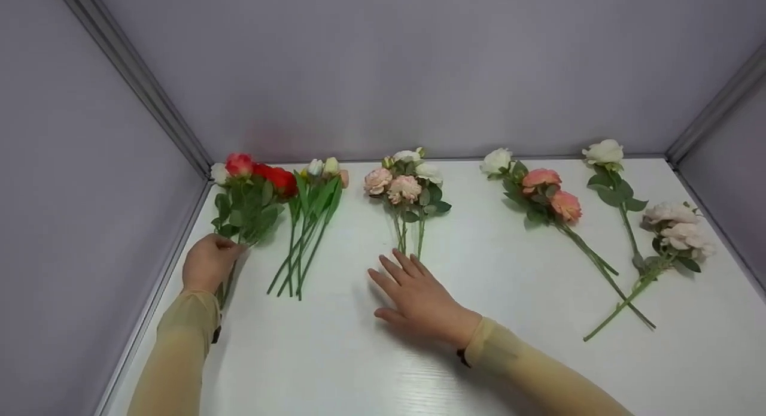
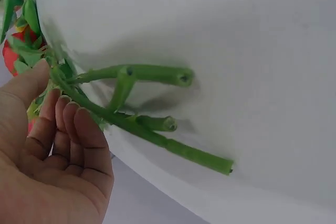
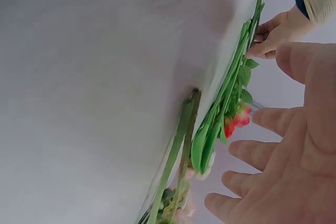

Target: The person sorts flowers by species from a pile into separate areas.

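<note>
On the left of the head view, my left hand (image 1: pixel 208 265) pinches a green stem below the leaves of a bunch of red and white roses (image 1: pixel 245 203). Several bare stem ends (image 2: pixel 197 157) stick out past its fingers in the left wrist view. My right hand (image 1: pixel 423 302) hovers palm down with fingers spread and holds nothing. Its fingertips overlap the lower stems of a bunch of pale pink and white flowers (image 1: pixel 404 188). Between the hands lie several tulips (image 1: pixel 311 218) with long green stems.
Toward the right lie a white and coral flower bunch (image 1: pixel 541 191), a single white rose (image 1: pixel 604 152) and pale pink flowers (image 1: pixel 679 230), their stems partly crossing. The white table (image 1: pixel 335 356) is bounded by a back wall (image 1: pixel 419 63) and side panels.
</note>
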`<move>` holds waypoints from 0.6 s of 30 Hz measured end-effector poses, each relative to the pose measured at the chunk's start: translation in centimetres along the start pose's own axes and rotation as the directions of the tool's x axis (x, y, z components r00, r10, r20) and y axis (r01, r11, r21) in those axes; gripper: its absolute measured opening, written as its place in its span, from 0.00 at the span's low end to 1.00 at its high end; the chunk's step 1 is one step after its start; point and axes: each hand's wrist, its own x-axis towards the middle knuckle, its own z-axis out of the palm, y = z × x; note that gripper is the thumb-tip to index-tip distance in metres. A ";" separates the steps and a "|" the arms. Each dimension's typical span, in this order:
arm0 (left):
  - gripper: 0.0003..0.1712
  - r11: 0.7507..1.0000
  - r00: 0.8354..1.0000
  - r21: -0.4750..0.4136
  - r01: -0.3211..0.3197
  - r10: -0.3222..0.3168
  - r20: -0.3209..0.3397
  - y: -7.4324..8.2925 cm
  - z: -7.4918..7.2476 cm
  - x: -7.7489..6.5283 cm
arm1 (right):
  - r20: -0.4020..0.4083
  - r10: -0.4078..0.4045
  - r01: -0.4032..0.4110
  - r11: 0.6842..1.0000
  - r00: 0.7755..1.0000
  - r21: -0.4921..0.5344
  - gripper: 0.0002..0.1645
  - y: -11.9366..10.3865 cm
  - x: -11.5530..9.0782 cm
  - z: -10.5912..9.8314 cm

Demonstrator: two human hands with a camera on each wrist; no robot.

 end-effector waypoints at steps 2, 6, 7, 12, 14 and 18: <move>0.32 0.999 0.999 0.005 -0.038 0.038 -0.031 0.8 0.0 -0.1 | -0.020 0.037 -0.037 0.999 0.999 0.020 0.42 1.3 -0.7 -0.5; 0.41 0.984 0.981 0.030 -0.173 0.175 -0.088 3.7 0.8 -0.3 | -0.106 0.167 -0.158 0.983 0.980 0.089 0.37 5.5 -2.5 -2.1; 0.41 0.976 0.972 0.036 -0.217 0.219 -0.088 4.8 1.2 -0.4 | -0.133 0.215 -0.200 0.972 0.967 0.122 0.35 6.7 -3.1 -2.5; 0.41 0.879 0.885 0.109 -0.465 0.465 0.032 11.5 4.5 -2.7 | -0.253 0.458 -0.385 0.876 0.852 0.289 0.19 13.8 -7.0 -4.6; 0.42 0.808 0.824 0.160 -0.567 0.555 0.118 14.3 6.1 -4.4 | -0.273 0.537 -0.450 0.833 0.798 0.323 0.16 16.7 -9.1 -5.6; 0.43 0.608 0.637 0.194 -0.770 0.715 0.289 19.5 9.5 -8.7 | -0.269 0.662 -0.578 0.745 0.699 0.333 0.17 21.8 -13.5 -7.5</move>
